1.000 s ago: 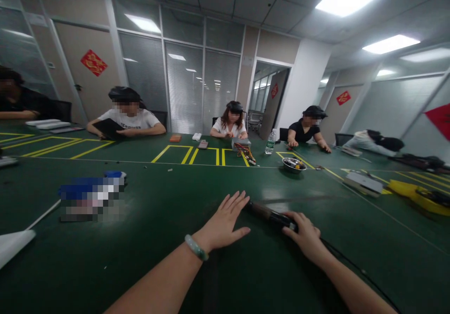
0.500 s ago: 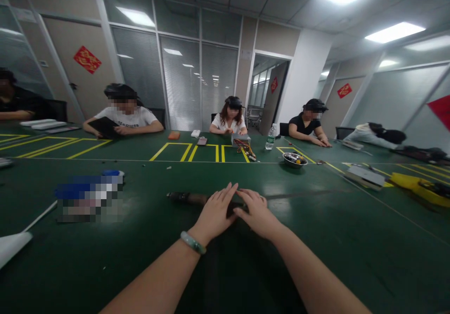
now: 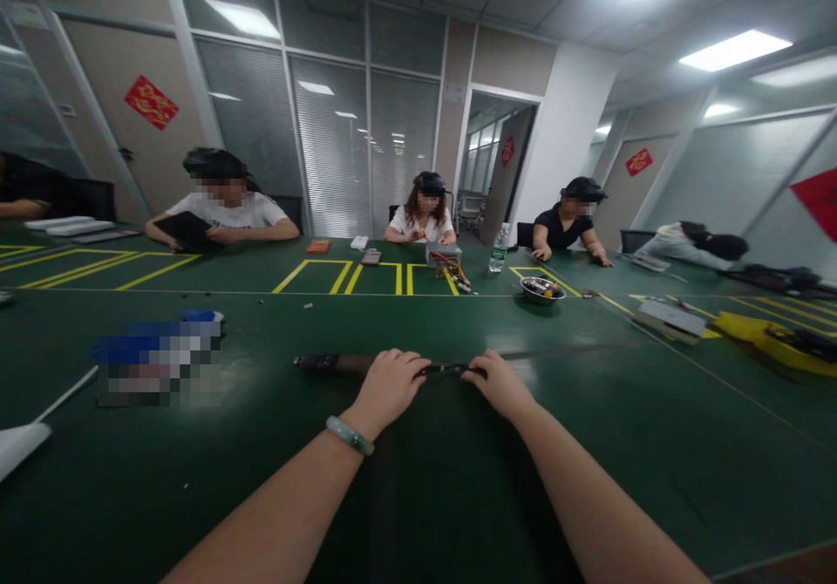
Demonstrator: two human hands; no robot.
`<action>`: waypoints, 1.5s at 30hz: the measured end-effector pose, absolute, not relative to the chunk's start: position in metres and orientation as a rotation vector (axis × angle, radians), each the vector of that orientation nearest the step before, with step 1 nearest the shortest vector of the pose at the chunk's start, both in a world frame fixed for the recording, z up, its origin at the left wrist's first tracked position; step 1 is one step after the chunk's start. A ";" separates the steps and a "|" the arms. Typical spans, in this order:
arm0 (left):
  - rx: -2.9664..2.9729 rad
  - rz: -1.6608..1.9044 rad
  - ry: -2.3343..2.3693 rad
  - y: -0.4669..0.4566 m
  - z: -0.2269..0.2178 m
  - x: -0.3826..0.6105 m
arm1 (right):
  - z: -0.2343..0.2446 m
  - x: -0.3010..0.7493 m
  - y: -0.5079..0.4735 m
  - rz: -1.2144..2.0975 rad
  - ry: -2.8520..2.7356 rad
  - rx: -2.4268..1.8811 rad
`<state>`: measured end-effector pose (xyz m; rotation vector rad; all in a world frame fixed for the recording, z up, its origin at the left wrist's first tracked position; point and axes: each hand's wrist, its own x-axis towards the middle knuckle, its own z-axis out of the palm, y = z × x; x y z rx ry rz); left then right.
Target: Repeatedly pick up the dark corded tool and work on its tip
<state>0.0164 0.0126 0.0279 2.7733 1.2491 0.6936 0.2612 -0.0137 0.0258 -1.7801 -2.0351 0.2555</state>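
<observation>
A dark, roughly cylindrical tool [image 3: 336, 363] lies on the green table, with a black collar and a small pale tip at its left end. Its exact kind is unclear. My left hand [image 3: 391, 385], a jade-coloured bangle on its wrist, lies over the tool's right part with the fingers closed. From there a thin black cord-like length [image 3: 448, 369] with small pale spots runs to my right hand [image 3: 500, 385], whose fingers pinch its right end. The part under my left palm is hidden.
Across the green table [image 3: 588, 444] sit several people wearing headgear. A metal bowl of small items [image 3: 542, 290], a water bottle [image 3: 499, 248] and a grey box with coloured wires [image 3: 445, 257] stand beyond my hands. A blurred blue-and-white item [image 3: 160, 353] lies left, a yellow case [image 3: 772, 340] right.
My hands, earlier with fingertips nearly together over the tool, have moved apart. The black length now shows between them. The view has shifted slightly.
</observation>
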 end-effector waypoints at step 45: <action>2.664 0.826 1.193 0.015 0.023 0.026 | 0.010 0.230 -0.003 0.340 -1.997 -1.567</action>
